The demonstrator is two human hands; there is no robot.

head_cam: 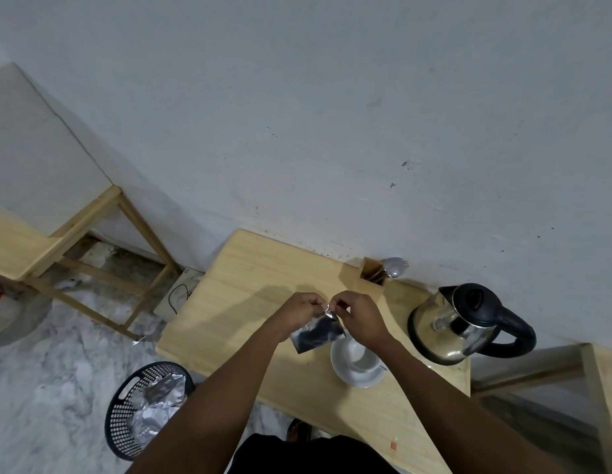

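Light wooden desk (250, 268) against grey wall (332, 114). Steel kettle (462, 323) with black handle, right of centre. Wooden holder (369, 273) with spoon (393, 266) at desk's far edge. White cup (356, 354) on saucer (352, 379), lower centre. Black basket (120, 415) holding foil wrappers (161, 398) on marble floor (58, 371), lower left. Power strip (176, 295) beside desk. Wooden stool (10, 244) at left.
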